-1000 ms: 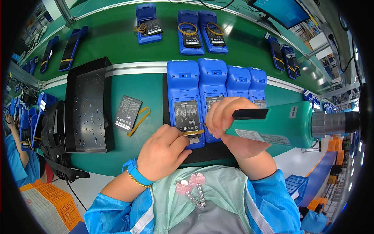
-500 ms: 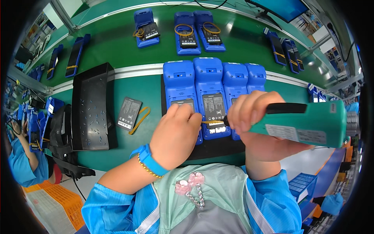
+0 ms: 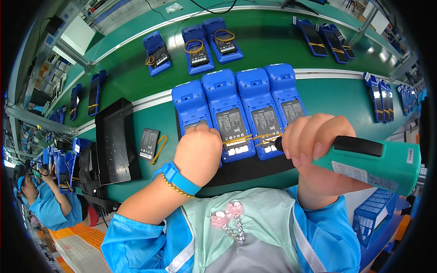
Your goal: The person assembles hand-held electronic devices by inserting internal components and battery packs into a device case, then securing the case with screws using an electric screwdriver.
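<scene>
My right hand (image 3: 318,141) is wrapped round a green electric screwdriver (image 3: 387,164) with a black strip, its dark tip toward the payment terminals. My left hand (image 3: 199,148) is closed over the lower end of the leftmost blue terminal (image 3: 191,102). A yellow rubber band (image 3: 239,139) runs from its fingers across the second blue terminal (image 3: 221,86) and the third blue terminal (image 3: 253,86) toward the screwdriver tip. A fourth blue terminal (image 3: 281,77) lies beside them, partly behind my right hand. All lie back up on a black mat (image 3: 246,170), with black batteries showing.
To the left are a loose battery (image 3: 149,144), a rubber band (image 3: 159,149) and a black tray (image 3: 114,170) holding small screws. More banded terminals (image 3: 198,54) lie on the far green surface, others at right (image 3: 378,102). A co-worker (image 3: 50,202) sits at far left.
The view has shifted and turned, so the terminals appear tilted. My hands are farther apart, and the rubber band stretches longer between them, now reaching over the third terminal.
</scene>
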### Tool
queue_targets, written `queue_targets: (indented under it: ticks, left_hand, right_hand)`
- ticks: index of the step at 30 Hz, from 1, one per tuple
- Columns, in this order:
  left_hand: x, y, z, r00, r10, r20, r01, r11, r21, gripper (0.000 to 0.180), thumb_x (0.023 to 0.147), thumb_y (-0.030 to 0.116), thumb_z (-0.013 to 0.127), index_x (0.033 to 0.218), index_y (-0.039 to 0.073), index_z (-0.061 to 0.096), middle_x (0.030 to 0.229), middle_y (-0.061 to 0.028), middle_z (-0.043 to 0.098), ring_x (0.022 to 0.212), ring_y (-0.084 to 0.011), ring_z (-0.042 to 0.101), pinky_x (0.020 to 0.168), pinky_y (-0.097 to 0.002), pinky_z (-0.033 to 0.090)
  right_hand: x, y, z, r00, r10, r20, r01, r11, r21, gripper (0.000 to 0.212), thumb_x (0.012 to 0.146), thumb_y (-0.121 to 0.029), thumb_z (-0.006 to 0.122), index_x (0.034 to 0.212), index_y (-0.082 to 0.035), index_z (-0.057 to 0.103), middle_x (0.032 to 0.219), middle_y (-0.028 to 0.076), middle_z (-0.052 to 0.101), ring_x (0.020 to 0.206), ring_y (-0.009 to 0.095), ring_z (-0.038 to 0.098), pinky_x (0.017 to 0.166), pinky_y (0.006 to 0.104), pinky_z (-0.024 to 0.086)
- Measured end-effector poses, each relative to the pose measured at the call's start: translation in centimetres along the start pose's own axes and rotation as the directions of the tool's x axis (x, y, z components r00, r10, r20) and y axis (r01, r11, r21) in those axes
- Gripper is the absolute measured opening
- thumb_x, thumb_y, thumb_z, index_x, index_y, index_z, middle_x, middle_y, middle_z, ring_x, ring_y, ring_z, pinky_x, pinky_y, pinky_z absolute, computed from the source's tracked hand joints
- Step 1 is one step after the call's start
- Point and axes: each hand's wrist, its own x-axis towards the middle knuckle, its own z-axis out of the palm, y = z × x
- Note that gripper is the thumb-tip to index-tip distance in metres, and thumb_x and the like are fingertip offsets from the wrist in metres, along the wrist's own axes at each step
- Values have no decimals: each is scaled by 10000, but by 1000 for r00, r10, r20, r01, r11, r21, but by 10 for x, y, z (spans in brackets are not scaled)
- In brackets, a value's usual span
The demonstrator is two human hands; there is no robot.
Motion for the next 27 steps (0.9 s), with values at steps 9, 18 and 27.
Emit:
queue_targets:
  ticks: [9,18,27]
  left_hand:
    - [5,-15,-3,986,64,153,-63,998,-13,223,765,111,749,838,-32,594,829,-192,626,834,-359,639,767,-417,545]
    - [1,6,6,983,86,161,-115,977,182,161,775,54,635,906,-38,618,904,-177,598,914,-323,603,776,-375,550]
    - [-3,-42,-47,962,248,112,-253,967,29,194,800,34,600,979,-31,565,947,-168,597,925,-339,587,845,-403,506]
  right_hand:
    - [-4,-4,-5,1000,-17,-2,17,999,34,461,921,-497,547,870,-39,531,737,107,562,651,207,553,569,337,455]
    - [-10,-4,-9,999,17,43,-18,1000,17,709,863,-745,475,896,-38,527,771,90,549,674,194,550,577,335,448]
    - [-8,-2,0,993,77,89,-79,997,21,819,838,-856,443,921,-45,527,795,84,550,683,193,551,586,341,453]
